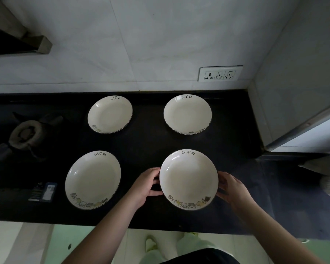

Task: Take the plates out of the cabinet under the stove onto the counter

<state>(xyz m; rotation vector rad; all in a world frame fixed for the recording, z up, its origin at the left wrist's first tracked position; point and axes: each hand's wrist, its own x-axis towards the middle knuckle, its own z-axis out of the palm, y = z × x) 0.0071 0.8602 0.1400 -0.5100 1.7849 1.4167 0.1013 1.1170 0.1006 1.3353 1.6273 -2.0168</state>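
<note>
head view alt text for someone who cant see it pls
Both hands, left hand and right hand, grip the near right white ceramic plate by its rim on a black stone counter. Three matching white plates complete a square.

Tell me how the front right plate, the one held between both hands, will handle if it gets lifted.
The front right plate looks like glazed ceramic, so probably rigid and breakable if dropped. Its glossy rim may be slippery, which suits the left hand and right hand gripping opposite edges. Its shallow, round form seems unlikely to tip.
</note>
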